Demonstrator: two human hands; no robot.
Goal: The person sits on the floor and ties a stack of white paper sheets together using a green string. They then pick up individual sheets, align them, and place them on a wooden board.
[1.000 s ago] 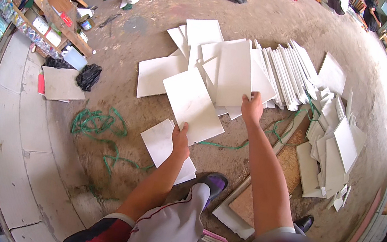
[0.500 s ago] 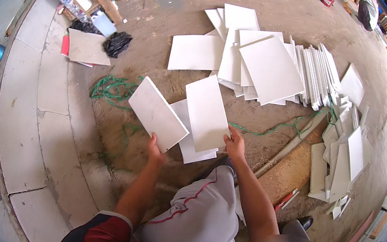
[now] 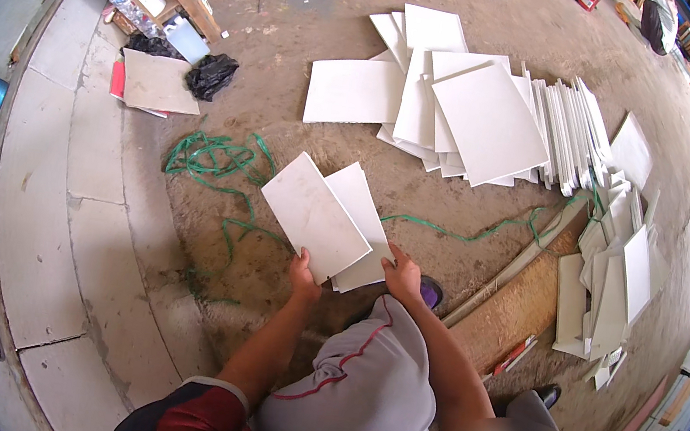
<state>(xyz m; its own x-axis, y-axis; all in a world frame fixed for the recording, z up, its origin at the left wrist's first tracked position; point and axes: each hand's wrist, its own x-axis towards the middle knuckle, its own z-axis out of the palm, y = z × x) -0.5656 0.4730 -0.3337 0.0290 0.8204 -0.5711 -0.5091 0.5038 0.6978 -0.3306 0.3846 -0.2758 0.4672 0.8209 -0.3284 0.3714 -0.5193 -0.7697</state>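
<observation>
My left hand (image 3: 304, 277) grips the lower corner of a rectangular white panel (image 3: 316, 217), which is held tilted above the floor. Partly behind it, to the right, is a second white panel (image 3: 367, 221); the left panel covers much of it. At that panel's right edge is my right hand (image 3: 403, 277), its fingers and thumb closed on the edge. Any further panel underneath is hidden. Beyond my hands lies a spread pile of larger white panels (image 3: 488, 125).
Green twine (image 3: 211, 154) lies tangled at the left; another strand (image 3: 470, 237) runs right. Bundled panels (image 3: 562, 127) and loose pieces (image 3: 604, 283) lie right, near a brown board (image 3: 512, 310) and a red-handled tool (image 3: 511, 353). Black plastic (image 3: 211, 76) sits at the far left.
The left panel has moved right and now overlaps the right one. My right hand has moved slightly left and down, and its panel has come closer, lower and behind the left panel.
</observation>
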